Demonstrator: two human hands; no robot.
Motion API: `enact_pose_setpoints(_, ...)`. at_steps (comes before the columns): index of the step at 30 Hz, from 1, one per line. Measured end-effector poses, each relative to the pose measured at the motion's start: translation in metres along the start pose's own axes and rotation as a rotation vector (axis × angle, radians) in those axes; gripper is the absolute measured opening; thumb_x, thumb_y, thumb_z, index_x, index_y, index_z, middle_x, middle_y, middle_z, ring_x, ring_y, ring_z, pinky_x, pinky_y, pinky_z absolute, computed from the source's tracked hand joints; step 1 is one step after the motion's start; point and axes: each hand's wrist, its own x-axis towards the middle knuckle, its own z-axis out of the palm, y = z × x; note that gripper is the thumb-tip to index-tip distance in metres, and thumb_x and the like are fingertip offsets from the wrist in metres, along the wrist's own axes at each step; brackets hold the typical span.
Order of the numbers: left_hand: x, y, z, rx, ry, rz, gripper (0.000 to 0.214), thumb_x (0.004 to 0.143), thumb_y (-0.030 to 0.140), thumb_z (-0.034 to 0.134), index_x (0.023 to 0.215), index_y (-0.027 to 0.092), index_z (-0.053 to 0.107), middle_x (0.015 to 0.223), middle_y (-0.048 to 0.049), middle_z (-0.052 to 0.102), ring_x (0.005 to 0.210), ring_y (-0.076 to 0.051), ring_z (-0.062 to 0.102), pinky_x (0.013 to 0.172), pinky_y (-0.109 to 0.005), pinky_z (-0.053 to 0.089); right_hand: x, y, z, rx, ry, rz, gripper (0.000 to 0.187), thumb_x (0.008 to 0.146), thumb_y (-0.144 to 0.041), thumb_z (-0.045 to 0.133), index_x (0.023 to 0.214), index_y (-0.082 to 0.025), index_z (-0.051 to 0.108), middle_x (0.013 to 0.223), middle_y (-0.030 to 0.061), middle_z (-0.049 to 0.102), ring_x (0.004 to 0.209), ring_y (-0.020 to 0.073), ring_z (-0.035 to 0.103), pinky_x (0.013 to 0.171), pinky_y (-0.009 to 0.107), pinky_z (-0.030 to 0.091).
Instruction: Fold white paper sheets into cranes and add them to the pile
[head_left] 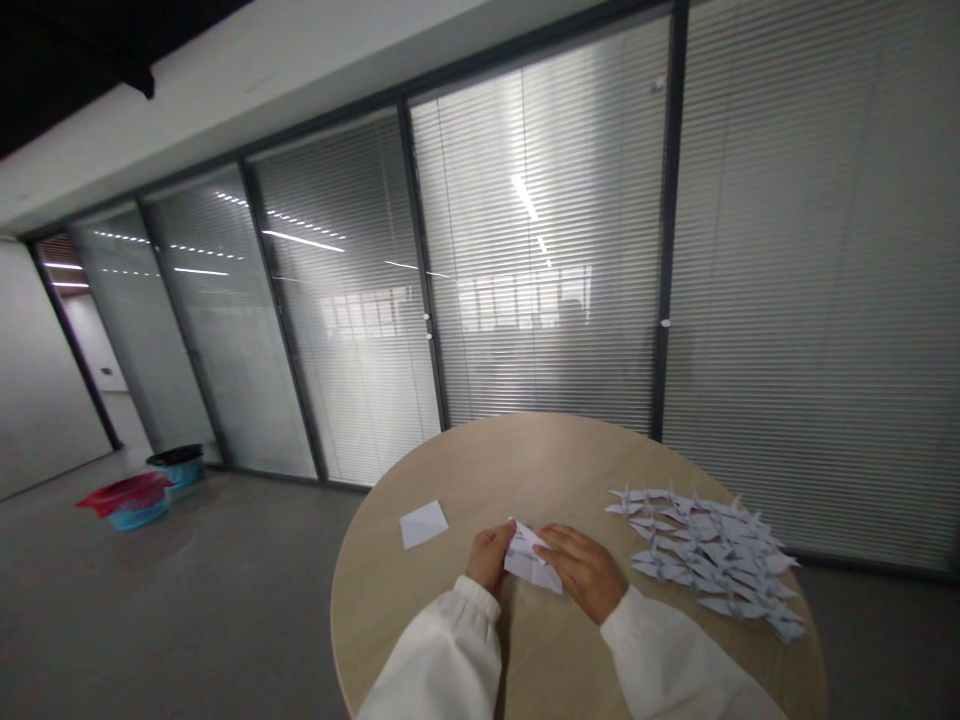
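Between my hands is a partly folded sheet of white paper [534, 572], held just above the round table near its middle. My left hand [490, 556] pinches the paper's left edge between thumb and fingers. From the other side, my right hand [583, 570] grips the right edge, its fingers lying along the upper fold. A flat square of white paper [424, 525] with a diagonal crease lies to the left of my hands. On the right, many folded paper cranes [712, 555] sit grouped in close rows.
The round wooden table [525, 455] stands close to a glass partition with blinds [540, 250]. On the floor at the far left are two blue bins, one with a red liner [129, 500] and one with a black liner [178, 464].
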Motion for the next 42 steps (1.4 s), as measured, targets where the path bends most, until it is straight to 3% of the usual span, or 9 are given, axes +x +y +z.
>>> enact_pose_setpoints(11,0.002,0.002,-0.001,0.025,0.012,-0.024,0.032,0.060,0.042,0.061,0.055,0.011,0.064,0.049,-0.0046,0.063,0.046,-0.015,0.055,0.051,-0.025,0.041,0.001,0.000,-0.002,-0.034,-0.101,-0.073,0.029,0.083,-0.013,0.037,0.104,-0.020,0.057,0.108,0.0064,0.060,0.107,0.0161,0.049,0.089,0.035,0.046)
enact_pose_setpoints(21,-0.004,0.010,0.006,-0.007,0.022,-0.068,0.041,0.060,0.048,0.061,0.064,0.008,0.066,0.053,-0.0069,0.064,0.048,-0.015,0.055,0.052,-0.025,0.041,0.001,0.000,0.000,-0.055,-0.053,-0.115,0.028,0.081,-0.011,0.039,0.100,-0.015,0.059,0.104,0.0092,0.062,0.104,0.0168,0.052,0.086,0.034,0.048)
enact_pose_setpoints(25,-0.002,0.007,0.002,0.020,-0.031,-0.038,0.039,0.057,0.044,0.066,0.066,0.006,0.067,0.053,-0.0067,0.064,0.047,-0.013,0.053,0.049,-0.023,0.037,0.000,0.000,0.002,-0.063,-0.033,-0.131,0.028,0.081,-0.010,0.039,0.099,-0.016,0.059,0.104,0.0089,0.062,0.103,0.0165,0.052,0.086,0.034,0.048)
enact_pose_setpoints(42,0.003,-0.001,-0.005,0.105,-0.025,-0.004,0.039,0.054,0.045,0.068,0.065,0.008,0.067,0.051,-0.0047,0.063,0.045,-0.012,0.051,0.047,-0.023,0.036,0.003,-0.005,-0.001,-0.072,-0.017,-0.147,0.028,0.081,-0.010,0.038,0.098,-0.015,0.060,0.103,0.0096,0.063,0.104,0.0154,0.051,0.086,0.032,0.048)
